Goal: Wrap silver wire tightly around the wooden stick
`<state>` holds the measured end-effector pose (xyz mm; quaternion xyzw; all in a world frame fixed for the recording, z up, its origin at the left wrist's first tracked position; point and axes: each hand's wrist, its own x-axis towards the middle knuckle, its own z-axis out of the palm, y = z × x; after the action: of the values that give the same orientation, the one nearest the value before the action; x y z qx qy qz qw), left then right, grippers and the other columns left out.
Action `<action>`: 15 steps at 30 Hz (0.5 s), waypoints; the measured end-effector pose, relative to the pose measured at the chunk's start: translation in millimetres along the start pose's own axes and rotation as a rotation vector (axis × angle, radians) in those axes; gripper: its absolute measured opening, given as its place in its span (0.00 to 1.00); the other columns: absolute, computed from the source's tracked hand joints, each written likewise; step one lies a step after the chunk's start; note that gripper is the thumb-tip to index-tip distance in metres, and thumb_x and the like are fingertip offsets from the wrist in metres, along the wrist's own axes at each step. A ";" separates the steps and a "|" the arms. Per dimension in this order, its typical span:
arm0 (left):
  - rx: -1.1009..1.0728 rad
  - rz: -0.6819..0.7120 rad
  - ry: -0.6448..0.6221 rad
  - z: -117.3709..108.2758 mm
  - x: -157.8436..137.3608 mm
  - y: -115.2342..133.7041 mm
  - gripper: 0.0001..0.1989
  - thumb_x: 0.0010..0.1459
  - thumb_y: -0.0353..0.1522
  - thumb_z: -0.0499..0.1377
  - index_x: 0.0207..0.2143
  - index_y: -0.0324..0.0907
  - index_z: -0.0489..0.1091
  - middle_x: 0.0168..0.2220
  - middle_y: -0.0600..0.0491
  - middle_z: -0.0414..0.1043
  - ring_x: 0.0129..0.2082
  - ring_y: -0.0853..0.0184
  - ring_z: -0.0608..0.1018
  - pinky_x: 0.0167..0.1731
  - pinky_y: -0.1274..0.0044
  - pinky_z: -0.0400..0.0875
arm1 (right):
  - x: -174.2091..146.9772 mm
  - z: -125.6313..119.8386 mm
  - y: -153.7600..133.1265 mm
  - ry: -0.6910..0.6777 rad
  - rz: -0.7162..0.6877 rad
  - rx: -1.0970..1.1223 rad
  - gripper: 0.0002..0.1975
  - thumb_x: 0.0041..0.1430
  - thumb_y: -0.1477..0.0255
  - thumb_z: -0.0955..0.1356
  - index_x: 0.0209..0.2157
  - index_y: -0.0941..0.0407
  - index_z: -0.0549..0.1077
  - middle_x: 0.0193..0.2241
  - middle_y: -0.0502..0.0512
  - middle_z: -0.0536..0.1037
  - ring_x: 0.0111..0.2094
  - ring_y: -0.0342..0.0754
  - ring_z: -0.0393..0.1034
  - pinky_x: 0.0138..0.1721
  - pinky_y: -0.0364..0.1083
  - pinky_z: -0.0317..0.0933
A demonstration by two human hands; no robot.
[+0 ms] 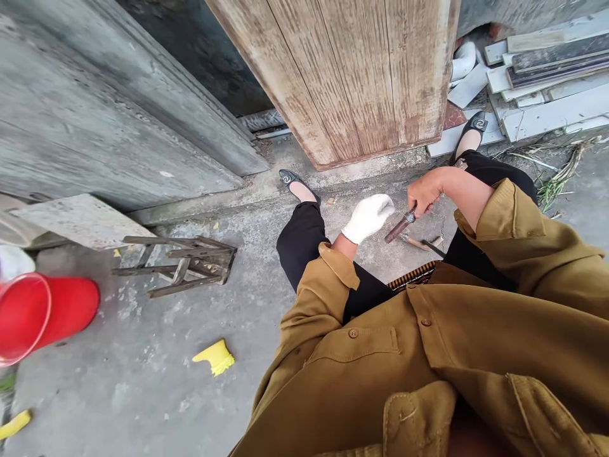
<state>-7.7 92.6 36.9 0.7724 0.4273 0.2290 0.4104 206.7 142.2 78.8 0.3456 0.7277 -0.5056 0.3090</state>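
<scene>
Seated on the concrete floor (157,374) before a weathered wooden door (352,76), we grip a dark, brown-handled tool with a metal collar (401,226) in our bare right hand (425,192), closed around it between our knees. Our white-gloved left hand (368,217) hovers just beside it, loosely curled, holding nothing. We judge the work mid-grip; next calls for steadying the tool's tip.

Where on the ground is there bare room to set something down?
Bare concrete lies between the yellow scrap and the wooden frame, and between the left leg and that frame. It is crowded beneath the right hand, where tools lie, and by the stacked boards.
</scene>
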 end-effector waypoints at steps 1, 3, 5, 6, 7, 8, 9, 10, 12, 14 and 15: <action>-0.030 0.006 -0.032 -0.5 0.0 -0.5 0.02 0.52 0.32 0.60 0.28 0.43 0.72 0.31 0.50 0.75 0.35 0.61 0.76 0.42 0.70 0.69 | -3.5 0.3 -0.1 -0.038 -0.087 0.066 0.10 0.49 0.64 0.74 0.25 0.57 0.78 0.19 0.49 0.73 0.20 0.41 0.63 0.26 0.42 0.55; -0.178 -0.004 -0.054 0.1 0.5 -1.2 0.05 0.54 0.34 0.60 0.29 0.42 0.71 0.31 0.52 0.75 0.33 0.64 0.76 0.39 0.72 0.70 | -11.6 -0.8 -2.0 -0.009 -0.256 0.180 0.12 0.51 0.61 0.73 0.28 0.56 0.79 0.22 0.48 0.75 0.22 0.40 0.65 0.26 0.41 0.55; -0.386 -0.063 0.016 3.5 1.0 -0.9 0.10 0.55 0.39 0.62 0.29 0.42 0.70 0.29 0.52 0.74 0.31 0.65 0.76 0.36 0.72 0.71 | -18.1 -1.8 -5.3 0.107 -0.381 0.276 0.12 0.53 0.61 0.72 0.30 0.56 0.79 0.24 0.48 0.76 0.23 0.39 0.65 0.26 0.40 0.55; -0.483 -0.102 0.066 6.0 1.1 -0.2 0.12 0.55 0.42 0.63 0.30 0.43 0.70 0.27 0.53 0.74 0.29 0.65 0.76 0.34 0.71 0.71 | -19.9 -1.6 -7.1 0.169 -0.416 0.313 0.12 0.54 0.61 0.72 0.31 0.56 0.79 0.24 0.48 0.76 0.23 0.38 0.65 0.26 0.39 0.55; -0.562 -0.142 0.109 8.5 1.2 0.9 0.13 0.55 0.44 0.63 0.30 0.44 0.71 0.25 0.53 0.73 0.27 0.65 0.76 0.32 0.70 0.71 | -20.3 -0.9 -8.6 0.227 -0.436 0.344 0.12 0.55 0.62 0.71 0.31 0.56 0.79 0.24 0.48 0.76 0.23 0.38 0.64 0.25 0.39 0.54; -0.621 -0.177 0.143 10.8 1.1 2.3 0.14 0.55 0.46 0.64 0.31 0.46 0.71 0.24 0.53 0.72 0.26 0.65 0.76 0.31 0.69 0.71 | -19.6 0.2 -9.8 0.282 -0.447 0.376 0.11 0.55 0.62 0.71 0.30 0.56 0.79 0.23 0.48 0.75 0.22 0.37 0.64 0.25 0.39 0.54; -0.662 -0.206 0.162 12.6 1.1 4.1 0.14 0.54 0.48 0.65 0.32 0.48 0.72 0.22 0.53 0.71 0.25 0.64 0.75 0.30 0.67 0.71 | -17.9 1.6 -10.5 0.328 -0.452 0.406 0.11 0.56 0.63 0.71 0.30 0.56 0.78 0.23 0.48 0.75 0.22 0.37 0.63 0.24 0.39 0.54; -0.690 -0.228 0.165 13.6 1.2 6.0 0.14 0.53 0.48 0.65 0.33 0.50 0.73 0.21 0.53 0.71 0.25 0.64 0.76 0.31 0.66 0.72 | -15.6 3.0 -10.9 0.364 -0.455 0.432 0.11 0.56 0.63 0.70 0.29 0.57 0.78 0.23 0.48 0.75 0.21 0.37 0.63 0.24 0.39 0.53; -0.715 -0.266 0.169 13.6 1.7 9.3 0.15 0.51 0.50 0.67 0.35 0.52 0.74 0.21 0.52 0.72 0.27 0.63 0.77 0.34 0.63 0.72 | -10.8 5.0 -11.0 0.401 -0.453 0.466 0.10 0.56 0.65 0.70 0.27 0.57 0.77 0.23 0.49 0.75 0.21 0.37 0.63 0.23 0.39 0.54; -0.714 -0.301 0.199 11.9 2.8 10.6 0.16 0.50 0.51 0.67 0.36 0.53 0.75 0.23 0.52 0.73 0.30 0.62 0.78 0.37 0.62 0.73 | -7.3 5.8 -11.0 0.405 -0.447 0.477 0.10 0.56 0.66 0.70 0.27 0.57 0.77 0.23 0.49 0.75 0.22 0.37 0.63 0.23 0.39 0.54; -0.708 -0.316 0.221 11.0 3.4 10.0 0.17 0.50 0.51 0.67 0.36 0.54 0.75 0.24 0.52 0.74 0.32 0.62 0.78 0.38 0.63 0.73 | -6.4 5.8 -11.3 0.405 -0.442 0.482 0.09 0.56 0.66 0.70 0.27 0.57 0.77 0.24 0.49 0.76 0.22 0.37 0.63 0.23 0.39 0.54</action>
<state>6.6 87.7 39.0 0.4790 0.4770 0.3776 0.6328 201.8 132.6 88.1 0.3360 0.6910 -0.6382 -0.0475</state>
